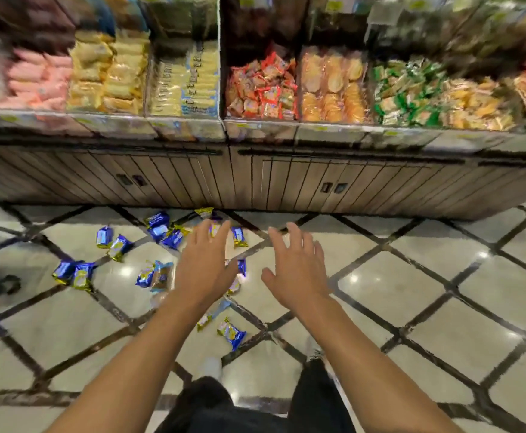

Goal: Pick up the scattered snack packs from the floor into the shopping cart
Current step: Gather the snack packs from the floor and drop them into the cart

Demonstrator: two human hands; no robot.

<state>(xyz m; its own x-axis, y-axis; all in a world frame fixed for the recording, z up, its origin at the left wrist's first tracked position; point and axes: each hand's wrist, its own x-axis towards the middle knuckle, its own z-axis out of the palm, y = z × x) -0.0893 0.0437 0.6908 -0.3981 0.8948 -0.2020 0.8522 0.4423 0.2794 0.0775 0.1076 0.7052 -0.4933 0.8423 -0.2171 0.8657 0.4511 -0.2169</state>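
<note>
Several blue and gold snack packs lie scattered on the tiled floor in front of the shelf unit, among them a snack pack (231, 334) near my feet, a pair of packs (74, 274) at the left and a cluster of packs (163, 230) by the cabinet base. My left hand (207, 264) hovers over the middle packs with straight, spread fingers and holds nothing. To its right, my right hand (297, 264) is also open and empty, above bare tile. Some packs are partly hidden under my left hand and forearm. No shopping cart is in view.
A wooden cabinet (255, 179) with snack bins (261, 92) on top stands straight ahead. A dark wheel-like object (0, 287) sits at the far left on the floor. My legs and shoes (211, 368) are at the bottom. The view is blurred.
</note>
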